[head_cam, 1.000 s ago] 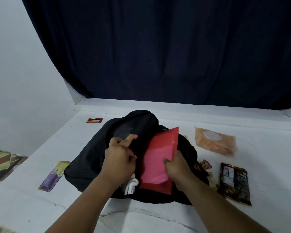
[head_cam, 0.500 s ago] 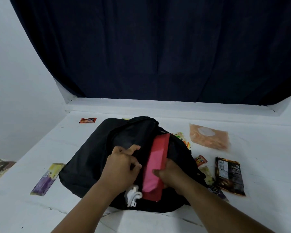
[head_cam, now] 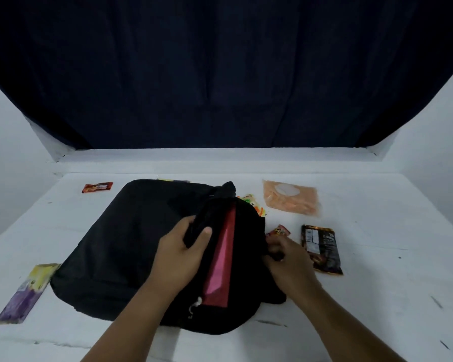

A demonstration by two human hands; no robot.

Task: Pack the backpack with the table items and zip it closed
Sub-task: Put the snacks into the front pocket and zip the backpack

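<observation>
Head view: left hand (head_cam: 183,253) grips the black flap of the backpack (head_cam: 110,246), thumb curled over the fabric. Right hand (head_cam: 289,257) rests at the bag's right edge, fingers curled; what they hold cannot be told. A red pouch (head_cam: 221,259) stands edge-up in the opening, long axis running near to far, lower part hidden inside.

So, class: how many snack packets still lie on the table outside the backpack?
6 in view: orange bar far left, purple-yellow near left, clear orange bag far right, dark packet, small red, and yellow-green beside the backpack. More may be hidden.
</observation>
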